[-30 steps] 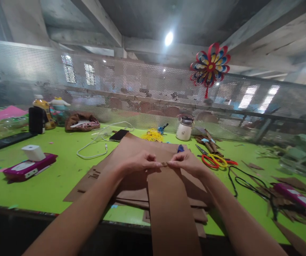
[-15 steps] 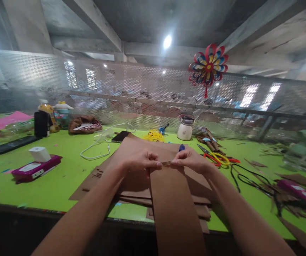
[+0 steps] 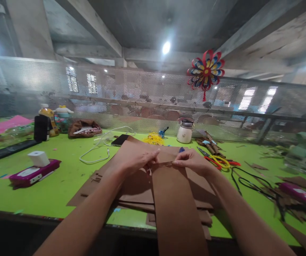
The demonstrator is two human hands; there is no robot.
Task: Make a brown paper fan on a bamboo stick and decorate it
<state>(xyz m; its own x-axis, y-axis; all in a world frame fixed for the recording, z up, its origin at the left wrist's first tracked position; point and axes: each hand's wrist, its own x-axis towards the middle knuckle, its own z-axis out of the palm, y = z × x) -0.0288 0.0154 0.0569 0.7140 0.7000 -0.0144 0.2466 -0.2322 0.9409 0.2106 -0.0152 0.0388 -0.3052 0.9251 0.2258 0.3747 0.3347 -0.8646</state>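
A long brown paper strip (image 3: 178,206) runs from between my hands down past the table's front edge. My right hand (image 3: 191,160) pinches its far right corner between thumb and fingertips. My left hand (image 3: 140,161) is at the far left corner, fingers bent round the edge and the index finger lifted; its thumb is partly hidden. A narrow, slightly shiny band (image 3: 166,164) lies along the far edge between the hands; whether it is a fold or tape I cannot tell. Beneath are stacked brown paper sheets (image 3: 137,193), with dark marks on the left one.
Scissors with yellow and red handles (image 3: 220,161) lie right of my right hand, near a black cord (image 3: 251,181). A white-filled jar (image 3: 184,133), yellow shreds (image 3: 154,138) and a phone (image 3: 120,140) stand or lie behind. Purple packs (image 3: 35,174) are at both sides.
My left hand has loosened its pinch at the middle of the far edge and shifted left, raising its index finger. My right hand still pinches the right corner. The view has tilted up slightly.
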